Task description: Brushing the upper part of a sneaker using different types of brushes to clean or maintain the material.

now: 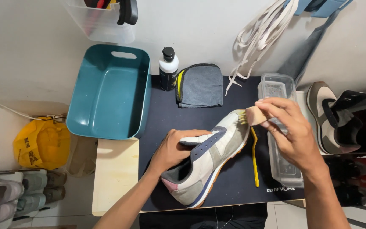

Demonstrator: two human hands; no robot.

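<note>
A grey, white and navy sneaker (217,152) without laces lies on its side on a dark mat (238,178), toe pointing up and right. My left hand (174,148) grips it at the tongue and collar. A small wooden brush (253,115) with pale bristles is held in my right hand (291,131), its bristles touching the toe of the sneaker. A thin yellow brush or stick (255,161) lies on the mat just right of the shoe.
A teal plastic tub (109,91) stands at the left. A white bottle with black cap (168,68) and a folded grey cloth (201,85) sit at the mat's far edge. A clear plastic box (278,89), white laces (259,34), another sneaker (335,118) and a yellow bag (41,142) surround the mat.
</note>
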